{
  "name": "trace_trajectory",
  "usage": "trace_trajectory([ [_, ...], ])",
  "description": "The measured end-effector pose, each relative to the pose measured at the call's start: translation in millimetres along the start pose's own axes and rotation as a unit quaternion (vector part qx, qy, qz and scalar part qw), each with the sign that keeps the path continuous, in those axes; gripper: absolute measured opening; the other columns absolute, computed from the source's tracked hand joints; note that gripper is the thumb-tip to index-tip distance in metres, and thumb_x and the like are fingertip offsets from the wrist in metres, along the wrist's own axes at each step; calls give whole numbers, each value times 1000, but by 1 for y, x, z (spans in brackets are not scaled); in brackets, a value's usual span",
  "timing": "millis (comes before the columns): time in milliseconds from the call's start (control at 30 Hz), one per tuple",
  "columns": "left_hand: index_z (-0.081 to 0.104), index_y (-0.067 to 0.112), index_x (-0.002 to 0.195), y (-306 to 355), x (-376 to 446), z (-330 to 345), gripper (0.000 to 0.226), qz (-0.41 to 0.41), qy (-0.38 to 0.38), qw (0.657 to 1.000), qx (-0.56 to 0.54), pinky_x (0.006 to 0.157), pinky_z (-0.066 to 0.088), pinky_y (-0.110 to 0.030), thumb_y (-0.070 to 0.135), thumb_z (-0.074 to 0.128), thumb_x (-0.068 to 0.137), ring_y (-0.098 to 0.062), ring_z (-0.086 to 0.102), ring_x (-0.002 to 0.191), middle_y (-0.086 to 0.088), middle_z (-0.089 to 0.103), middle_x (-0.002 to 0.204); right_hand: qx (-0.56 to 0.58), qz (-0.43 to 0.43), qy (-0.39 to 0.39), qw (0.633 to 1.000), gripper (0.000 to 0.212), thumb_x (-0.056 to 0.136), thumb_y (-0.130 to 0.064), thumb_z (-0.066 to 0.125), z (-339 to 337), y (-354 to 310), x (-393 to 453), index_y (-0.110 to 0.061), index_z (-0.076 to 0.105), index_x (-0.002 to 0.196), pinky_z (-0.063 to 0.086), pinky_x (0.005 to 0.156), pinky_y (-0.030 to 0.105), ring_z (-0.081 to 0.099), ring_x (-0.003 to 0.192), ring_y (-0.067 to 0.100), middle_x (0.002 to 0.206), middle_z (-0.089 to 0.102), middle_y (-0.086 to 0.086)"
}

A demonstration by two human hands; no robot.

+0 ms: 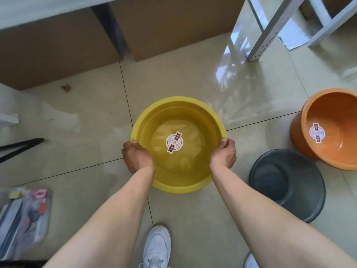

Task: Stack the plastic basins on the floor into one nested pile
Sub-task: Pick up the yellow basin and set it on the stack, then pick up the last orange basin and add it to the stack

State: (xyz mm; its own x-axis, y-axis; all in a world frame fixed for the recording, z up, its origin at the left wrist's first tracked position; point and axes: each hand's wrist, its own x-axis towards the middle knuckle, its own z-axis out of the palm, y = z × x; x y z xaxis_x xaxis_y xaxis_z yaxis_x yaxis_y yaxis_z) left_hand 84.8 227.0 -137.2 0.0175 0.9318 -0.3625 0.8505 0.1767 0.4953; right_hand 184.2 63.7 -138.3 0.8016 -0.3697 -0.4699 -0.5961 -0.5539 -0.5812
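Note:
A yellow plastic basin (179, 111) with a round sticker inside sits in the middle of the tiled floor, open side up. My left hand (135, 155) grips its left rim and my right hand (224, 153) grips its right rim. A dark grey basin (287, 182) stands to the right, near my right forearm. Farther right, an orange basin (332, 128) with a sticker inside is tilted toward me, partly cut off by the frame edge and leaning close to the grey one.
Brown cardboard boxes (58, 51) line the far side under a table. A white metal frame (270, 31) stands at the back right. A clear pouch of small items (25, 215) lies at the left. My white shoes (157, 246) are at the bottom.

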Motion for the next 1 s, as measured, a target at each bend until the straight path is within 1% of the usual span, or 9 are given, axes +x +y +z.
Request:
trace_trajectory([
  [167,45,7,138,-5,2,11,43,-9,-27,999,19,99,42,-47,11,28,98,-41,48,125,-22,49,135,-26,18,-23,999,35,101,-25,38,4,4,13,-14,62,125,45,95,39,57,111,38,123,60,18],
  [233,40,7,142,-5,-3,12,46,8,-23,999,33,105,37,-46,8,32,97,-37,40,133,-19,40,145,-41,19,-21,999,35,100,-23,43,3,3,14,-16,62,128,42,103,41,56,115,36,128,55,14],
  [367,39,10,143,12,-17,16,48,132,-25,989,67,114,32,-41,11,39,95,-28,34,140,-7,32,154,-42,-5,0,999,33,98,-24,48,-7,-4,18,-15,61,127,36,108,42,54,120,32,131,52,9],
  [433,46,11,138,29,-31,26,42,194,-82,975,70,111,36,-39,15,39,96,-27,41,136,-6,39,148,-35,-12,-1,999,31,97,-25,49,-12,-11,24,-15,63,122,39,106,43,56,118,32,128,54,10],
  [533,57,13,125,60,-67,50,34,234,-193,952,49,105,40,-34,19,37,98,-27,51,125,-7,52,136,-9,-1,-4,1000,28,96,-24,49,-27,-19,39,-13,65,116,43,101,41,58,114,32,123,58,11],
  [700,62,7,114,106,-141,106,30,214,-341,915,26,96,43,-34,22,42,97,-32,59,114,-17,64,120,24,10,10,1000,27,97,-23,47,-69,-20,82,-10,65,112,40,90,33,57,112,31,120,60,14],
  [767,62,7,109,122,-169,127,29,199,-375,905,16,91,46,-35,25,43,96,-33,61,107,-18,67,112,38,13,24,999,26,97,-22,47,-89,-15,106,-9,65,111,40,88,32,57,111,32,120,61,15],
  [900,61,11,109,148,-226,171,30,200,-410,890,15,95,49,-39,30,42,95,-31,63,107,-14,68,112,54,27,72,996,27,98,-20,46,-139,4,162,-7,65,112,36,77,28,58,109,32,121,61,16],
  [1000,59,11,113,162,-265,201,32,211,-431,877,21,97,47,-38,30,41,95,-30,61,109,-13,67,115,62,34,110,991,28,98,-19,46,-175,21,200,-6,66,112,41,83,31,58,110,33,120,61,17],
])
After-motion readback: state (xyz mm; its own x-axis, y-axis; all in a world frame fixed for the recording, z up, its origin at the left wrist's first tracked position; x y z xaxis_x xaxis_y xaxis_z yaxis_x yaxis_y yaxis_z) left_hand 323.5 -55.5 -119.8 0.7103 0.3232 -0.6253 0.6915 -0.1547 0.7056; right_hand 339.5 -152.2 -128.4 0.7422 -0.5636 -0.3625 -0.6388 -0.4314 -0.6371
